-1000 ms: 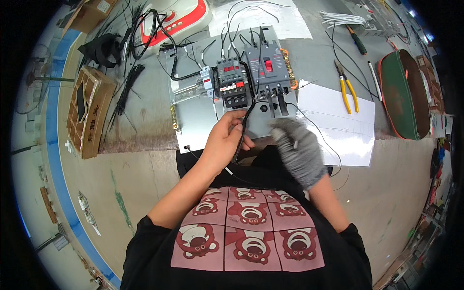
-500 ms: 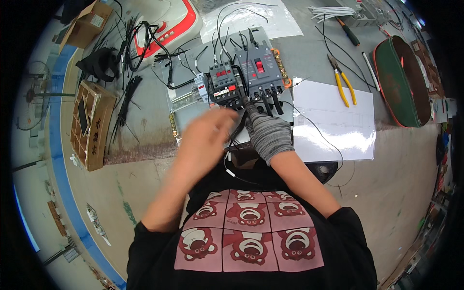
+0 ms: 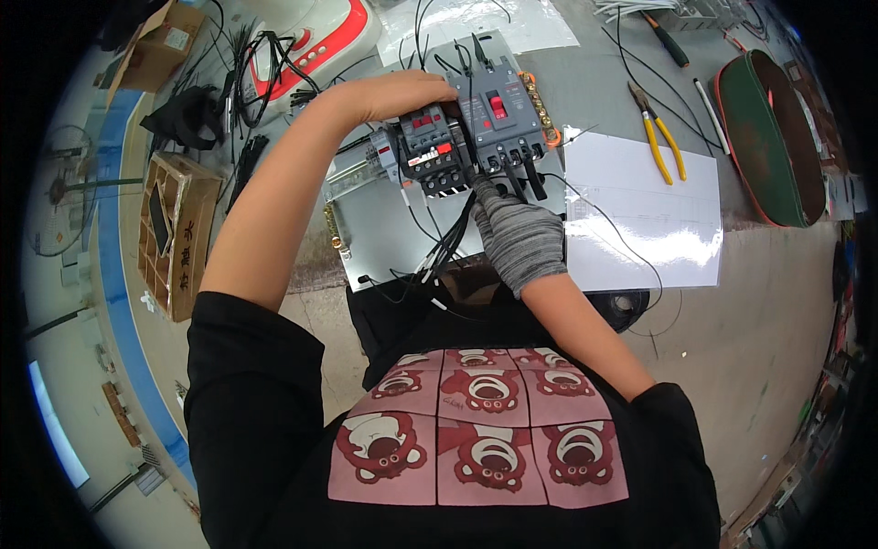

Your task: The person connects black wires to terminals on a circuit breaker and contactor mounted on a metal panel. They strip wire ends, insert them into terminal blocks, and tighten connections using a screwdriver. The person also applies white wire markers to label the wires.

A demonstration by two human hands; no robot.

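My bare left hand (image 3: pixel 402 94) reaches over the top of a grey contactor with a relay (image 3: pixel 428 145). Its fingers are pressed together at the upper end of the black wires (image 3: pixel 462 137), which run between the contactor and a larger grey circuit breaker (image 3: pixel 499 114) with a red switch; its fingertips are partly hidden. In a grey knit glove, my right hand (image 3: pixel 519 231) closes on the same wires below the devices. Loose wire ends (image 3: pixel 441 252) hang toward me. Everything is mounted on a metal plate (image 3: pixel 375 242).
Yellow-handled pliers (image 3: pixel 660 146) lie right, by white paper (image 3: pixel 640 215) and a green pouch (image 3: pixel 766 137). A screwdriver (image 3: pixel 668 41) lies farther back. At left are a wooden compartment box (image 3: pixel 178 238), black cables (image 3: pixel 265 69) and a red-and-white machine (image 3: pixel 315 55).
My left hand has moved up and away, from below the contactor to above it. The right hand stays on the wires. Plate and devices appear slightly shifted right, and more wire ends hang near me.
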